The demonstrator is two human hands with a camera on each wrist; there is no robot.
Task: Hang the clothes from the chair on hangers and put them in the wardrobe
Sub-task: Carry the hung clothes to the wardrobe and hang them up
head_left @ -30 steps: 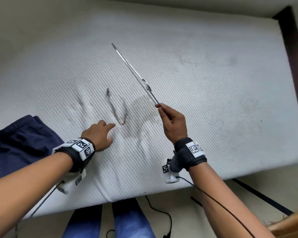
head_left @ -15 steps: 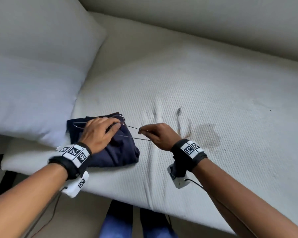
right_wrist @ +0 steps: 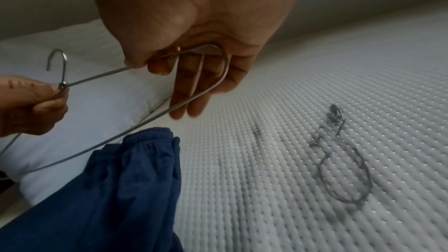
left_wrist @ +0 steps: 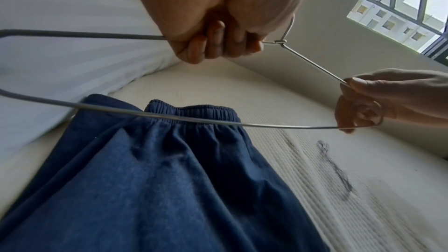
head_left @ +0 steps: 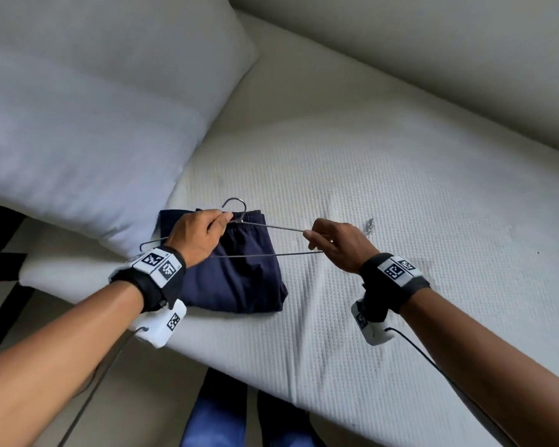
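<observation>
Folded navy shorts [head_left: 236, 279] [left_wrist: 169, 189] [right_wrist: 109, 189] with an elastic waistband lie on the white mattress [head_left: 400, 253] beside the pillow. A thin metal wire hanger [head_left: 271, 227] [left_wrist: 169, 116] [right_wrist: 101, 148] is held just above them, hook pointing away. My left hand [head_left: 200, 233] [left_wrist: 218, 43] grips the hanger's upper wire next to the twisted neck. My right hand [head_left: 333, 243] [right_wrist: 191, 76] pinches the hanger's right shoulder bend between thumb and fingers. The hanger's left end sticks out over the pillow edge.
A large white pillow [head_left: 94, 124] lies at the left, partly overhanging the mattress. A wall [head_left: 433, 43] runs behind the bed. Dark marks [right_wrist: 339, 160] stain the mattress right of the shorts. My blue-trousered legs [head_left: 220, 421] stand at the bed's near edge.
The view swung left to the pillow end of the bed. The hanger, earlier raised in my right hand alone, came down over the shorts and my left hand took hold near its neck.
</observation>
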